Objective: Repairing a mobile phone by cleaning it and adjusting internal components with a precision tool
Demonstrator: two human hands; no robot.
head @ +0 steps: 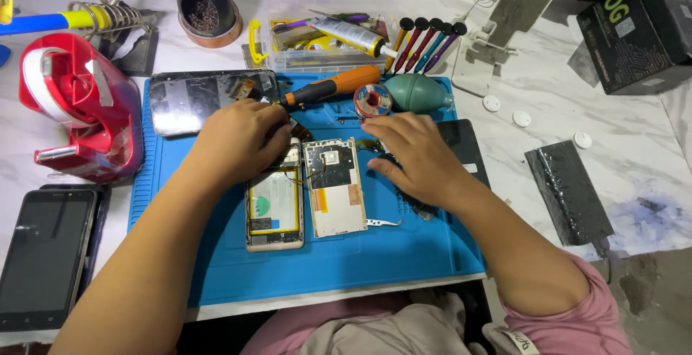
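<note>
An opened phone body with a pale battery lies on the blue work mat. Beside it, to the right, lies its detached inner frame, white and orange. My left hand rests curled over the top end of the phone body, fingers bent onto it; what the fingertips pinch is hidden. My right hand lies palm down on a dark flat panel just right of the frame, fingers spread. Metal tweezers lie near the right wrist.
An orange-handled screwdriver, a solder-wick spool and a green air blower sit at the mat's far edge, a cracked screen at far left. A red tape dispenser and two dark phones stand left; a black slab right.
</note>
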